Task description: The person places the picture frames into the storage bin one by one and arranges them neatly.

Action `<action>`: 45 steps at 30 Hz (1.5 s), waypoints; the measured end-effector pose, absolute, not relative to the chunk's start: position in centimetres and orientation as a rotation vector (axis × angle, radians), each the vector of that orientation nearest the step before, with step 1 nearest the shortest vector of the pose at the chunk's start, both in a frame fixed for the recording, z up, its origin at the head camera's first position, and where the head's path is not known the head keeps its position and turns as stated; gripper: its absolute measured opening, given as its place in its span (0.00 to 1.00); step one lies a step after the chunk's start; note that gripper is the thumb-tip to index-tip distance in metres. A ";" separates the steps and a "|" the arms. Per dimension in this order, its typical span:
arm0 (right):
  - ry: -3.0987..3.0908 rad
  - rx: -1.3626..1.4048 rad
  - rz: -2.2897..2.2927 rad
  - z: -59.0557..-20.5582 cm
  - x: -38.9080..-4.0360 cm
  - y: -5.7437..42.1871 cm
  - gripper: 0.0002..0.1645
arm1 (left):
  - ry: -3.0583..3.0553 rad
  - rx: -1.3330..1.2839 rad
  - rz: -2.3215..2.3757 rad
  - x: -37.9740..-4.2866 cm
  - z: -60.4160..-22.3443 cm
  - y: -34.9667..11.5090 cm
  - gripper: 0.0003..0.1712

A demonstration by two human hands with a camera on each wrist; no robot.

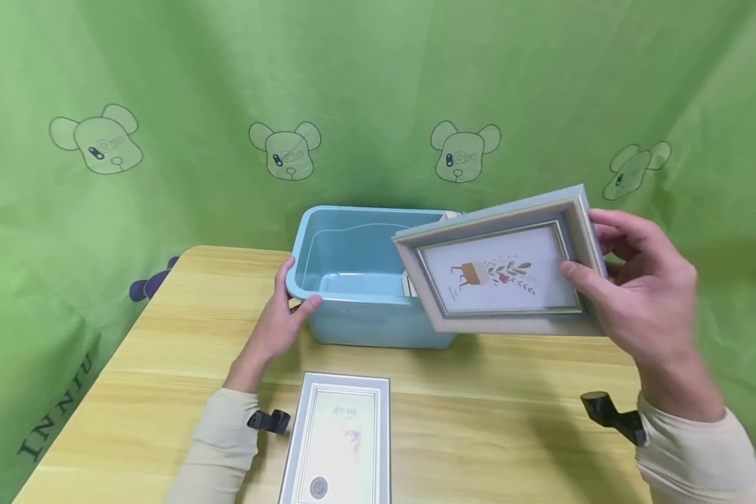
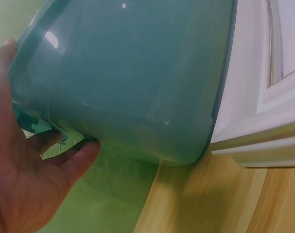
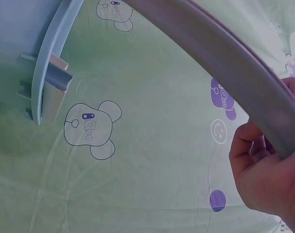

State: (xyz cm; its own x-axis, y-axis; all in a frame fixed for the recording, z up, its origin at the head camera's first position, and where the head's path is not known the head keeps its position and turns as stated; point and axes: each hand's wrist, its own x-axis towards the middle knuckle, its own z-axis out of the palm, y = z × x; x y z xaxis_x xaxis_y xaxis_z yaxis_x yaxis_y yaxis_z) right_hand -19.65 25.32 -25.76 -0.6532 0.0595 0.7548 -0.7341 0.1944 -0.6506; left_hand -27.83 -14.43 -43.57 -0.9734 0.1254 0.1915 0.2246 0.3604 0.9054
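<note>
A light blue plastic storage bin (image 1: 378, 323) stands upright on the wooden table. My left hand (image 1: 277, 325) grips its rim at the left front corner, thumb on the near side. Above the bin's right side and in front of it, my right hand (image 1: 652, 297) holds a picture frame (image 1: 510, 325) by its right end, thumb on the front. The frame is tilted and shows a deer with flowers, turned sideways. Another pale frame edge (image 3: 54, 104) pokes up at the bin's right end, mostly hidden. A second picture frame (image 1: 346, 434), white with a grey border, lies face up nearer me.
The wooden table (image 1: 170, 378) has its far edge close behind the bin. A green curtain (image 1: 378, 84) with printed bear heads hangs behind and on both sides. Black wrist cameras (image 1: 269, 421) are strapped to both wrists.
</note>
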 end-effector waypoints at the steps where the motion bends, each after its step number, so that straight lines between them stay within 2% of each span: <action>1: -1.825 0.607 1.501 -25.7 -19.8 25.2 0.36 | -2.520 -0.317 -1.694 -27.8 -43.6 -14.5 0.50; 11: -1.780 0.563 1.568 -25.2 -22.1 23.9 0.34 | -2.528 -0.287 -1.690 -27.2 -43.9 -15.2 0.48; 20: -1.937 0.452 1.241 -25.3 -23.1 22.8 0.33 | -2.539 -0.291 -1.687 -27.1 -44.1 -15.0 0.49; 36: -2.027 0.407 0.923 -26.1 -25.9 21.8 0.30 | -2.517 -0.307 -1.710 -27.6 -43.7 -14.4 0.48; 45: -2.184 0.291 0.858 -26.4 -27.3 20.8 0.29 | -2.508 -0.323 -1.723 -27.7 -43.6 -14.2 0.48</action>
State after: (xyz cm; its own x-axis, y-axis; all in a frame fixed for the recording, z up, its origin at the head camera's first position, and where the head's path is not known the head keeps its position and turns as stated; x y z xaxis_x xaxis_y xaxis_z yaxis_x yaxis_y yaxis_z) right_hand -27.32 20.76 -26.39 -0.6870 0.0599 0.7242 -0.4489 0.7487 -0.4878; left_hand -27.69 -14.22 -43.60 -0.9743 0.1269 0.1859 0.2190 0.3447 0.9128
